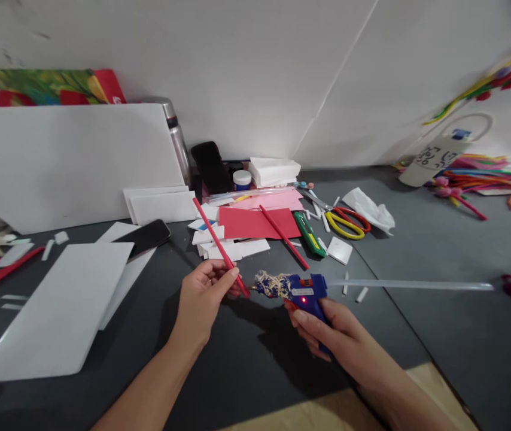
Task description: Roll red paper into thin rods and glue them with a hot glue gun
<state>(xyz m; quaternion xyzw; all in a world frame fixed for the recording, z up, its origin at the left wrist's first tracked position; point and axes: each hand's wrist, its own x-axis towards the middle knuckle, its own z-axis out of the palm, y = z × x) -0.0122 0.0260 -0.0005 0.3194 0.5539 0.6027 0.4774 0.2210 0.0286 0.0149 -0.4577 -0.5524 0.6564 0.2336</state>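
Note:
My left hand [206,293] pinches a thin red stick [214,234] close to its lower end, and the stick slants up to the left. Wrapped round the handle of a blue glue gun [303,290] is my right hand [322,329]. The gun's nozzle points left, at the lower end of the red stick; whether they touch is hard to tell. A red light glows on the gun, and a long clear glue stick [412,285] sticks out of its back. Another red stick [285,237] lies partly on a red sheet [237,223].
White boards [58,311] and a black phone [152,237] lie left. Behind are a large white panel [76,167], a steel bottle [179,143] and a jar [242,179]. A green cutter [309,234], scissors [345,224] and crumpled tissue [369,209] lie right of centre.

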